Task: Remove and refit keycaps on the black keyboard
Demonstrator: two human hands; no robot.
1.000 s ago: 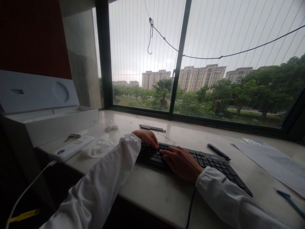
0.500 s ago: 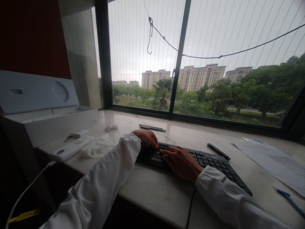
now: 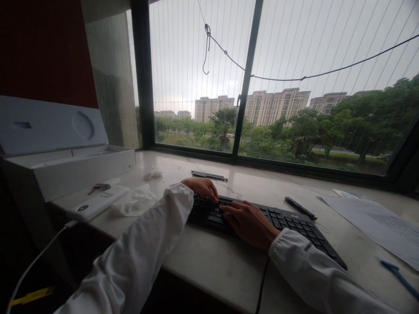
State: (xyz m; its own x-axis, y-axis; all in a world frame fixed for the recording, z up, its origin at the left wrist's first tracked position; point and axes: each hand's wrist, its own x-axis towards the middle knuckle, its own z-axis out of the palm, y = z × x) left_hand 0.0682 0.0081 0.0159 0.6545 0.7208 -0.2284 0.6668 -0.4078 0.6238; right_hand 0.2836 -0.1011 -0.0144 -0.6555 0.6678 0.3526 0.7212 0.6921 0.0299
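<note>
A black keyboard [image 3: 301, 226] lies at a slant on the marble sill, its cable running off the front edge. Over its left part, my left hand [image 3: 203, 187] bends down with the fingers curled together at the keys; whatever they may hold is hidden. My right hand [image 3: 250, 222] rests across the middle of the keyboard, fingers stretched toward the left hand, their tips on or just above the keys. The two hands' fingertips are close together. Both forearms wear white sleeves.
Behind the keyboard lies a dark slim strip [image 3: 209, 175]; another black bar [image 3: 300, 207] is to its right. Paper sheets [image 3: 369, 222] and a blue tool [image 3: 399, 279] lie right. Left are crumpled tissue [image 3: 139, 201], a white power bank [image 3: 98, 204] and an open white box [image 3: 85, 168].
</note>
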